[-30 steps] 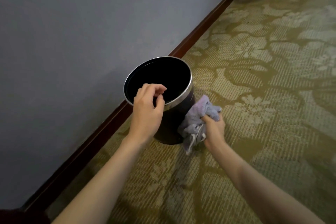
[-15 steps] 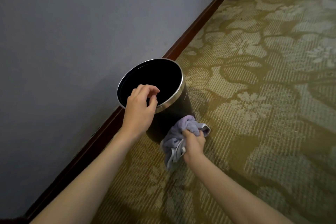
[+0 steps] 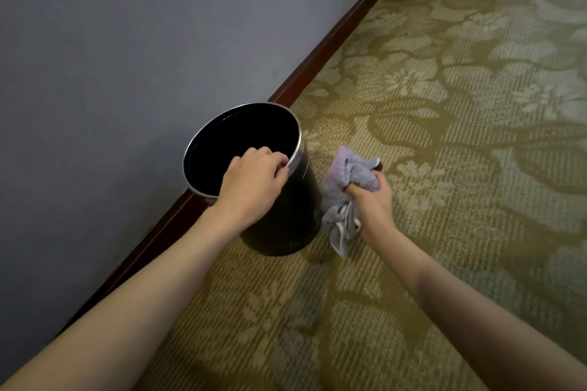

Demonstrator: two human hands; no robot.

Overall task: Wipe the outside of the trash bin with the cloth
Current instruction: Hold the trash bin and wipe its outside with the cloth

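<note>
Left hand (image 3: pixel 254 178) gripping trash bin (image 3: pixel 286 216) rim, right hand (image 3: pixel 371 197) bunching cloth (image 3: pixel 343 181) beside it

Light: dim, soft indoor light, with no hard highlights on the wall (image 3: pixel 127 41).
Glare: a thin bright line runs along the metal rim of the trash bin (image 3: pixel 295 149); its inside reads as flat black.
Shadows: a faint, blurred shadow lies on the carpet (image 3: pixel 444 136) beside the bin's base.
Sharpness: slightly soft throughout; carpet pattern smears toward the corners.
Distortion: wide-angle view bends the baseboard (image 3: pixel 333 41) and stretches both forearms.
</note>
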